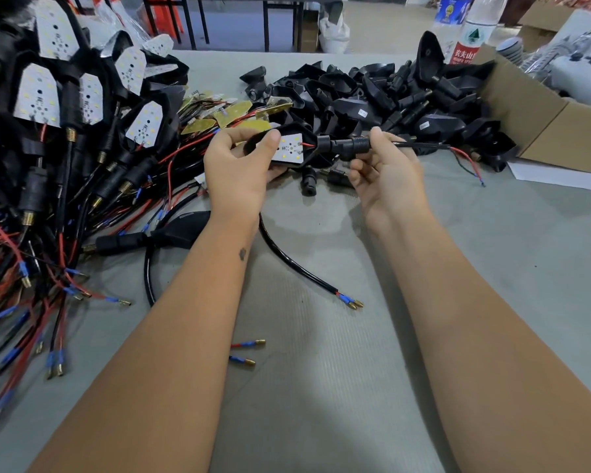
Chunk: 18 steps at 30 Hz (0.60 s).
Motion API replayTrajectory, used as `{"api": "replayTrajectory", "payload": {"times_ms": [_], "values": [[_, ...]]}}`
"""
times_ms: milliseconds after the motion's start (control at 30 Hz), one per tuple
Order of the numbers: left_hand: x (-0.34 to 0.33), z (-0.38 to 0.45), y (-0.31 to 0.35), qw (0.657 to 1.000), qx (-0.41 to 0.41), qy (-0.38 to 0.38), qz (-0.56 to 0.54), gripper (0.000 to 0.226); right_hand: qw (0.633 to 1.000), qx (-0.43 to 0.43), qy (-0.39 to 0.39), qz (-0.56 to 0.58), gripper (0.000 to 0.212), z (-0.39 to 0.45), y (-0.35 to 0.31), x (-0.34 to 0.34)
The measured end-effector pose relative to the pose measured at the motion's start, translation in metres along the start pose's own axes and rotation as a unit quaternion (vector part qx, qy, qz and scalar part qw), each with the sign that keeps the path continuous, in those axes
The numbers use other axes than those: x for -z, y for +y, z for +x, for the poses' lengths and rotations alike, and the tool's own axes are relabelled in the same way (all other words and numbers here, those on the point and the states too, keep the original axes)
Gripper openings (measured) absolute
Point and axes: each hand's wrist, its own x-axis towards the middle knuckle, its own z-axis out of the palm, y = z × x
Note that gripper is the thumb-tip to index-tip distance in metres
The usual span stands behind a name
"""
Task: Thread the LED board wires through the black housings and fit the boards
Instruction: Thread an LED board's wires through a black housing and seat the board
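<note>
My left hand [239, 165] grips a black housing [309, 150] with a white LED board [289, 150] sitting in it, thumb pressing on the board's left end. A red wire runs from the board into the housing's ribbed black stem [350, 146]. My right hand [386, 172] pinches that stem between thumb and fingers. The board's red and black wires [466, 162] come out past my right hand and trail over the table to the right.
A heap of finished housings with boards and wires [58, 138] fills the left. Loose gold-backed boards [232, 114] lie behind my hands, and bare black housings [372, 97] pile up at the back. A cardboard box [543, 131] stands right. Another wired housing [181, 228] lies near my left forearm.
</note>
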Motion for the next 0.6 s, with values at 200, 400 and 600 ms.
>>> {"api": "replayTrajectory", "payload": {"times_ms": [200, 400, 600], "values": [[0.0039, 0.0019, 0.0052, 0.995, 0.018, 0.029, -0.093, 0.01, 0.998, 0.023, -0.033, -0.048, 0.015, -0.0031, -0.001, 0.0011], [0.0062, 0.0034, 0.0068, 0.994, -0.017, 0.041, -0.102, 0.008, 1.0, -0.01, 0.001, 0.007, 0.02, -0.0026, -0.0039, -0.0003], [0.0085, 0.0098, 0.0053, 0.999, -0.022, 0.014, -0.037, 0.019, 0.999, 0.002, -0.04, -0.014, 0.021, -0.0032, -0.0034, -0.0012]]}}
